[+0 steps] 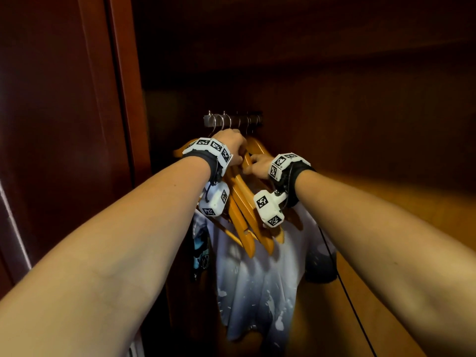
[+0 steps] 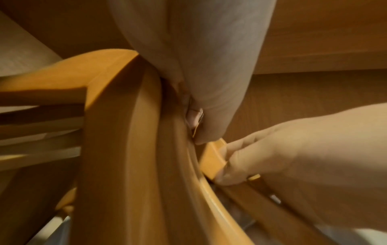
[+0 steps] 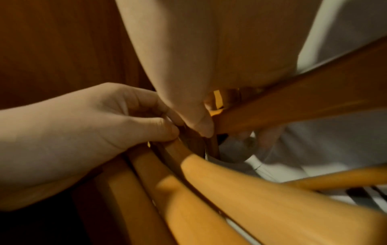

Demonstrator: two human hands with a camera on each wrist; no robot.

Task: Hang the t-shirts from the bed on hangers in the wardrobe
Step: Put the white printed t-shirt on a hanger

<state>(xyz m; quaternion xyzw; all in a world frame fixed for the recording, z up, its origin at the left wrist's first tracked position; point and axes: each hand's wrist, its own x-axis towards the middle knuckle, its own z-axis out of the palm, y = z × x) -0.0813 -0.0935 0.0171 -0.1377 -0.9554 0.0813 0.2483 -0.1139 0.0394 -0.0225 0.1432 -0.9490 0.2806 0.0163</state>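
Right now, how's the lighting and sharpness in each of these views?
Head view: wardrobe interior dark, wooden hangers and white t-shirt lit, forearms stretched by the wide lens. Left wrist view: warm, soft, hangers blurred. Right wrist view: likewise blurred, dim at lower left.

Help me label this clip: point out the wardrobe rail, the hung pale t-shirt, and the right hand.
wardrobe rail (image 1: pixel 233 120), head view, on the dark bar between hooks.
pale t-shirt (image 1: pixel 260 287), head view, on its speckled front.
right hand (image 1: pixel 258 164), head view, on its back, fingers among the wooden hangers.
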